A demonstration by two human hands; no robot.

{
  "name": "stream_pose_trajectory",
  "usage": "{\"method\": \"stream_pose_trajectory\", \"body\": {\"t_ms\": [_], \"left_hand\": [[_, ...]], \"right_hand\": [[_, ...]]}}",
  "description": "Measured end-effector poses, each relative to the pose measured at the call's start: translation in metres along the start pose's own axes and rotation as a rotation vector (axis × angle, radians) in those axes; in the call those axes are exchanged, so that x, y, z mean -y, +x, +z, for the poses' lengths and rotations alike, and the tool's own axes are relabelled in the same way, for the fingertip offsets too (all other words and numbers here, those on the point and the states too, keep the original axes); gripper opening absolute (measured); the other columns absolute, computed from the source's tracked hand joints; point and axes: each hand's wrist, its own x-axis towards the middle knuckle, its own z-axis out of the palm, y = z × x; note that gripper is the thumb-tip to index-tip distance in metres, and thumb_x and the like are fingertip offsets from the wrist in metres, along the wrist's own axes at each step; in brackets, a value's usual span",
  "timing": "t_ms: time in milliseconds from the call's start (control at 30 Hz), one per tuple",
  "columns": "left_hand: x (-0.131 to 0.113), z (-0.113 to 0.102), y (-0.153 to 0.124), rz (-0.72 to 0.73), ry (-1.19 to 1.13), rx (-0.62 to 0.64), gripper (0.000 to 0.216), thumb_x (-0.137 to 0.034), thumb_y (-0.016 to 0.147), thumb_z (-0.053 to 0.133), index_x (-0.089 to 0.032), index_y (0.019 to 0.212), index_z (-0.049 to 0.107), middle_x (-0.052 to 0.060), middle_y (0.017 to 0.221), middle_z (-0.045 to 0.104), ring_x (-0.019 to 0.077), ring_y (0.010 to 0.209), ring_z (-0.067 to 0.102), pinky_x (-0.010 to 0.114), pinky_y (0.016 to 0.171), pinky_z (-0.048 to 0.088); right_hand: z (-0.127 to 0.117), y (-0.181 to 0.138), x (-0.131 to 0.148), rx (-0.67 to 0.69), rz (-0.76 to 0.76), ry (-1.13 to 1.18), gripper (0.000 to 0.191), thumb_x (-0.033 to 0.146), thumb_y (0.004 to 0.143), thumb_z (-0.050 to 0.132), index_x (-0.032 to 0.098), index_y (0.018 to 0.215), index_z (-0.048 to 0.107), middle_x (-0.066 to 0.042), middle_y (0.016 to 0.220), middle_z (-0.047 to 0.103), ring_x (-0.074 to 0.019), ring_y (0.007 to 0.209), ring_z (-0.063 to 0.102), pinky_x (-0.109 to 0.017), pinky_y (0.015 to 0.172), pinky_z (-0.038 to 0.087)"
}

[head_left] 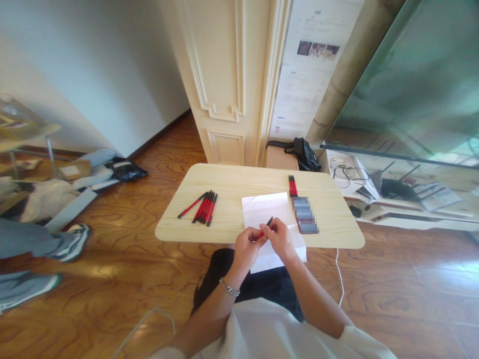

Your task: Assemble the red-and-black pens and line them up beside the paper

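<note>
A red and black pen [265,227] is gripped between both hands over a white sheet of paper [266,209] on a small light wooden table [224,184]. My left hand [248,245], with a bracelet on its wrist, is closed round the pen's lower end. My right hand [280,238] pinches the pen near its upper end. Several more red and black pens [204,206] lie in a loose pile on the table's left side. Two or three pens [292,185] rest at the far right, above a blurred rectangular object [305,215].
Another person's legs and shoes [67,242] show at the left on the wooden floor, near bags and boxes [86,172]. A black bag [305,153] sits behind the table by a cream door. A low glass-topped stand with cables [392,194] is on the right.
</note>
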Motion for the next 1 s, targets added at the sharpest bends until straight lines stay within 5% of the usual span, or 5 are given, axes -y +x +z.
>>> {"method": "stream_pose_trajectory", "body": {"t_ms": [200,333,500,700,1000], "left_hand": [[-0.015,-0.001,-0.002,-0.207,-0.181,0.250,0.035,-0.047,0.076,0.067,-0.014,0.087,0.068,0.010,0.081,0.070,0.0163,0.068,0.064,0.027,0.064,0.048],[-0.010,0.000,-0.002,-0.242,-0.222,0.261,0.035,-0.046,0.076,0.068,-0.013,0.087,0.066,0.011,0.083,0.070,0.0160,0.069,0.064,0.027,0.063,0.049],[0.000,0.002,-0.002,-0.160,-0.149,0.134,0.029,-0.040,0.070,0.075,-0.014,0.080,0.064,0.004,0.063,0.066,0.0123,0.056,0.059,0.024,0.056,0.045],[-0.005,-0.001,-0.002,-0.246,-0.235,0.239,0.034,-0.044,0.074,0.070,-0.013,0.086,0.066,0.011,0.082,0.071,0.0165,0.069,0.065,0.029,0.066,0.051],[0.000,0.002,-0.002,-0.212,-0.199,0.207,0.033,-0.044,0.072,0.071,-0.013,0.081,0.065,0.009,0.074,0.070,0.0153,0.063,0.063,0.028,0.063,0.050]], "right_hand": [[-0.014,-0.002,0.019,0.227,0.137,0.462,0.038,0.043,0.083,0.059,0.021,0.113,0.058,-0.008,0.098,0.066,-0.0170,0.077,0.058,-0.030,0.065,0.046],[-0.019,0.002,0.018,0.238,0.110,0.421,0.030,0.039,0.080,0.063,0.018,0.101,0.064,-0.007,0.089,0.067,-0.0174,0.079,0.060,-0.030,0.069,0.047],[-0.008,0.003,0.004,0.025,0.023,0.188,0.024,0.037,0.071,0.073,0.018,0.078,0.060,0.002,0.066,0.058,-0.0120,0.061,0.051,-0.025,0.057,0.041],[-0.011,-0.001,0.015,0.203,0.084,0.346,0.034,0.042,0.082,0.060,0.019,0.107,0.063,-0.005,0.089,0.066,-0.0165,0.077,0.059,-0.030,0.069,0.047],[-0.011,0.001,0.007,0.124,0.041,0.228,0.024,0.036,0.076,0.068,0.018,0.091,0.064,0.000,0.072,0.061,-0.0134,0.066,0.056,-0.026,0.061,0.044]]}}
